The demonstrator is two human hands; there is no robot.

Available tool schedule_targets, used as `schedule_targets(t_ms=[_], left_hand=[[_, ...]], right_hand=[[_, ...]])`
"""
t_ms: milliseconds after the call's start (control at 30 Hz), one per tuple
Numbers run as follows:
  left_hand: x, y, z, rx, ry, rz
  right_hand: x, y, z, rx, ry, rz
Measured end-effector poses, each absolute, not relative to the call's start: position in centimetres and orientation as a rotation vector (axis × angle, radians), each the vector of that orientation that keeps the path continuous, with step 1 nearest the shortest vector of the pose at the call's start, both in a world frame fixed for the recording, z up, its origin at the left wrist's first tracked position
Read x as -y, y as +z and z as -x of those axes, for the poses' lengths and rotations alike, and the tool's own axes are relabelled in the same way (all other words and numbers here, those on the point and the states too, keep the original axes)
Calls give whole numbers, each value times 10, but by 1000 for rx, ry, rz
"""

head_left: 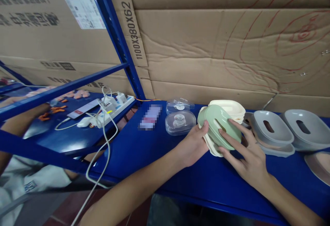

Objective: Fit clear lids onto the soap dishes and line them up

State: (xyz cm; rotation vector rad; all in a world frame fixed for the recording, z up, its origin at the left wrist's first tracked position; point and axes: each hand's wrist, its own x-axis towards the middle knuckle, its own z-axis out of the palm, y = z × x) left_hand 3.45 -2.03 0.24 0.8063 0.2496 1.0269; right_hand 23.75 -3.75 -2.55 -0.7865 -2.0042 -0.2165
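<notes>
Two bare forearms are reaching in from the near edge of a blue shelf, the hands meeting over a green soap dish insert held tilted on its edge. The left hand is cupping the insert's left end, thumb pressing against its rim and fingers curling underneath, out of sight. The right hand is lying half open, its fingers spreading across the slotted green face and pressing it against a cream tray showing beneath. Both hands are gripping the same piece, standing close together but not touching each other.

The insert is sitting toward the middle of the shelf, nearer its back edge than its front. Just behind it, a stack of cream dishes is resting against the cardboard lining the rear. To its left, two clear plastic cases are lying side by side. To its right, grey soap dishes are lining up toward the right end of the shelf.

On the neighbouring shelf at left, a white power strip is trailing cables over the edge, and another person's arm is showing behind the blue frame.
</notes>
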Motion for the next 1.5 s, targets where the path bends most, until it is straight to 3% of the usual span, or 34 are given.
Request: schedule_targets(t_ms=[1167, 1500], left_hand=[[21, 6, -34, -244, 1017, -742], [16, 7, -28, -527, 1155, -655]], right_hand=[[40, -30, -232, 2107, -256, 855], [41, -33, -234, 2079, -102, 846]])
